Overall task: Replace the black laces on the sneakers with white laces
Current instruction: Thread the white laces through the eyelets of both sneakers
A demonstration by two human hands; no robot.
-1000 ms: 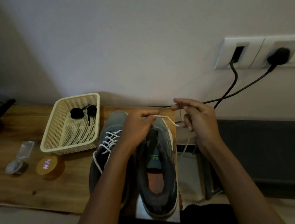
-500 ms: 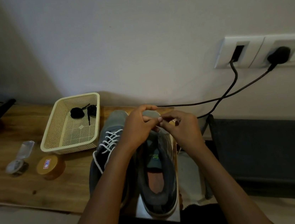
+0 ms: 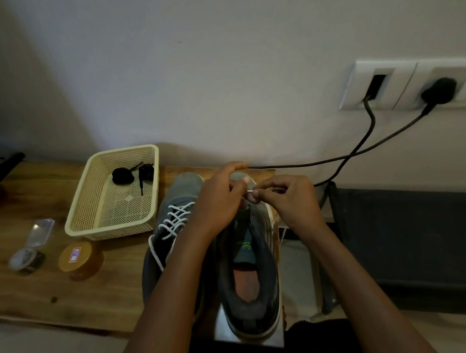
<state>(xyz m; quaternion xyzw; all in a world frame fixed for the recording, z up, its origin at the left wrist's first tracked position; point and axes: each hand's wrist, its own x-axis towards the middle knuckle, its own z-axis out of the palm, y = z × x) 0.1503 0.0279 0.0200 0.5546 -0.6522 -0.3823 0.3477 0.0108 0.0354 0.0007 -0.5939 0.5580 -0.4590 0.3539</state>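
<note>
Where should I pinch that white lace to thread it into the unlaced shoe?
Probably at its stiff tip, coming from the right of the shoe, as the right hand pinches it now. The tip is thin and straight, so it can aim at an eyelet; the limp cord behind would bend.

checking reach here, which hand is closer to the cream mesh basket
Left. The left hand grips the toe of the sneaker being laced, just right of the basket, the laced sneaker between them. The right hand is farther right, pinching the white lace tip.
</note>
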